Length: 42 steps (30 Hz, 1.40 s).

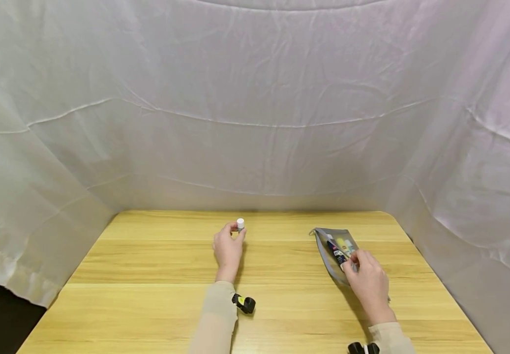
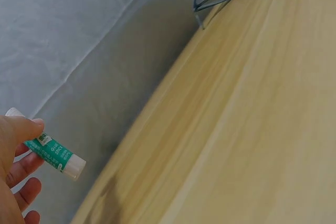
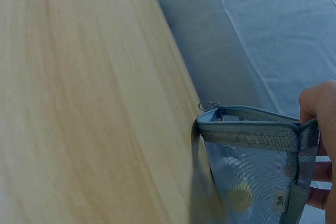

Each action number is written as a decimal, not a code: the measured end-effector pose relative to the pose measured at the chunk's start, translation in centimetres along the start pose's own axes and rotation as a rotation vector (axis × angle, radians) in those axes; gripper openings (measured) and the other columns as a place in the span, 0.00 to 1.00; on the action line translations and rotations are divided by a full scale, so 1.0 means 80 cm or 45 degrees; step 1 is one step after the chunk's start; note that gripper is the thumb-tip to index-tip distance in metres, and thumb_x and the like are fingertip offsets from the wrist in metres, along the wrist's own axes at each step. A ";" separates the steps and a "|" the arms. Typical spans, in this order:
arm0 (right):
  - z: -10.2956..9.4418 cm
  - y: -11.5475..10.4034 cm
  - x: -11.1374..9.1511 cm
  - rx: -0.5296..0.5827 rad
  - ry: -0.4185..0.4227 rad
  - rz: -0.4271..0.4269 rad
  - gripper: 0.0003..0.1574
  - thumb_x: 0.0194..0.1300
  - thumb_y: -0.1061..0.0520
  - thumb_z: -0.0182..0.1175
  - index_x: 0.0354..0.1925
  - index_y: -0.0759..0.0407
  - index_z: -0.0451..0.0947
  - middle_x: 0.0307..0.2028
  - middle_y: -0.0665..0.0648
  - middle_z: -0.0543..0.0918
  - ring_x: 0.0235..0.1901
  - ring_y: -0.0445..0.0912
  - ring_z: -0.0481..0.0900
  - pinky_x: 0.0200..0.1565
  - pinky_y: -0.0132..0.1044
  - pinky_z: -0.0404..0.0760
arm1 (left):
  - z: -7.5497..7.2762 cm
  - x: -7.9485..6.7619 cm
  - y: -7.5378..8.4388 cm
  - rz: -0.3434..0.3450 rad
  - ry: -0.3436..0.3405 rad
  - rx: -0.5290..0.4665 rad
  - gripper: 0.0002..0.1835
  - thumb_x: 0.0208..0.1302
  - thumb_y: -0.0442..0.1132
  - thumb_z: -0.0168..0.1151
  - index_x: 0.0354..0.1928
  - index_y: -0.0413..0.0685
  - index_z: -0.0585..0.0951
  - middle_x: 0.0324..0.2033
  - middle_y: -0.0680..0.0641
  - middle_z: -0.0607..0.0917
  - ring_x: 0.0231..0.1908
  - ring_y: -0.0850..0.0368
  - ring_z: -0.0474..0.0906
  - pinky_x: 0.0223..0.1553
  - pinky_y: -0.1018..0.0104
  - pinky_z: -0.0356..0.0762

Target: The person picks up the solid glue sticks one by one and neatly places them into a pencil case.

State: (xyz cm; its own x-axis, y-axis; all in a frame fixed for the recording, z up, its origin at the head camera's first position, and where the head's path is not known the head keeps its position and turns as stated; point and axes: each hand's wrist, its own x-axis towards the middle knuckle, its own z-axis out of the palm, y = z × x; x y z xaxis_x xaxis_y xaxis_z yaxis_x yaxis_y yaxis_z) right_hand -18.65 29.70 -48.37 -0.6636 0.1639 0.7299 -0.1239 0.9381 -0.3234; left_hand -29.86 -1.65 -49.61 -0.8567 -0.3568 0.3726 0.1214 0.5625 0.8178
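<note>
A green glue stick with white ends (image 2: 51,150) is pinched between the thumb and fingers of my left hand (image 1: 229,248). In the head view its white cap (image 1: 240,222) points up, above the far part of the table. My right hand (image 1: 370,280) grips the near end of a grey mesh zip pouch (image 1: 331,269), its thumb and fingers at the rim. The pouch's zip is undone, and its mouth faces left. Through it show a dark blue tube and other items with yellow and white parts (image 1: 342,247). In the right wrist view, a "38" tag (image 3: 280,201) marks the mesh.
The wooden table (image 1: 148,305) has its far edge against a pale hanging cloth (image 1: 255,147), which also rises on both sides. A black wrist camera (image 1: 244,304) is strapped at the left sleeve, another (image 1: 363,348) at the right.
</note>
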 end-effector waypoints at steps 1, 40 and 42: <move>0.000 0.000 0.000 0.000 0.000 -0.002 0.06 0.42 0.60 0.59 0.22 0.56 0.70 0.19 0.53 0.74 0.18 0.45 0.69 0.16 0.36 0.63 | 0.002 -0.001 0.002 0.008 -0.007 0.002 0.13 0.49 0.50 0.66 0.37 0.58 0.80 0.34 0.57 0.84 0.38 0.55 0.74 0.45 0.55 0.61; -0.001 0.000 0.000 -0.013 -0.027 0.005 0.05 0.42 0.59 0.58 0.22 0.54 0.69 0.19 0.52 0.74 0.18 0.44 0.68 0.16 0.35 0.62 | 0.045 -0.053 0.053 0.255 -0.202 0.057 0.14 0.50 0.52 0.65 0.38 0.58 0.80 0.33 0.59 0.84 0.39 0.57 0.75 0.48 0.56 0.62; -0.001 0.000 0.000 -0.012 -0.021 -0.002 0.06 0.42 0.59 0.58 0.22 0.55 0.70 0.19 0.52 0.74 0.18 0.44 0.68 0.15 0.35 0.62 | 0.046 -0.056 0.055 0.265 -0.207 0.053 0.13 0.50 0.51 0.65 0.37 0.57 0.79 0.32 0.59 0.84 0.39 0.56 0.75 0.48 0.56 0.62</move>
State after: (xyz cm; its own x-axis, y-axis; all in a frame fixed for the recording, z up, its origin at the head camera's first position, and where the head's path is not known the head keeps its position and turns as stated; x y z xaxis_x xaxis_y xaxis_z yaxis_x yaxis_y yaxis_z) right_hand -18.63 29.73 -48.34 -0.6757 0.1577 0.7202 -0.1176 0.9413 -0.3164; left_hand -27.37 5.19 -49.27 -0.8852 -0.1074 0.4526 0.2856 0.6424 0.7111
